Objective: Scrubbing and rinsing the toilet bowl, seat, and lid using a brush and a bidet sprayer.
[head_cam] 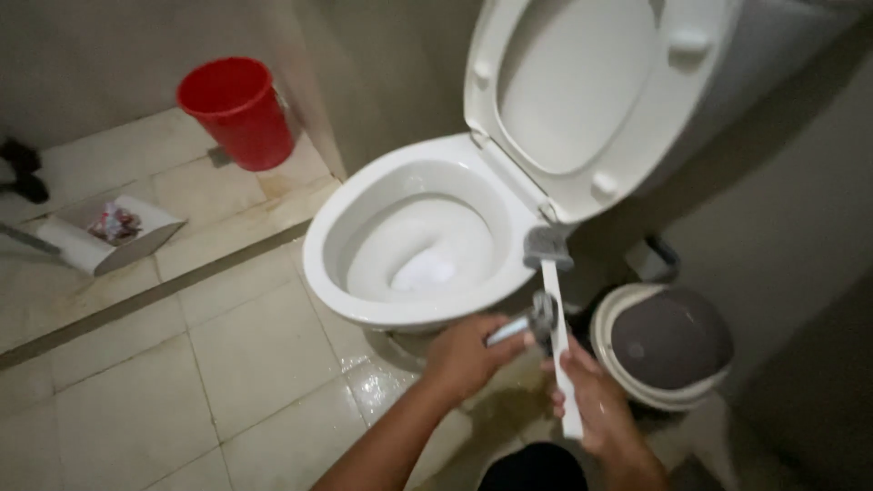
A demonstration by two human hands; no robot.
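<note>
Both forearms were bare to the frame's edge, the left hand point(468, 356) and right hand point(593, 403) ungloved, without rings or watch.

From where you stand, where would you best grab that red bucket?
Probably by the rim of the red bucket, coming from above: it stands upright and open-topped against the wall on the raised tiled floor. No handle shows, and its sides taper downward, so a grip on the body could slip.
</note>
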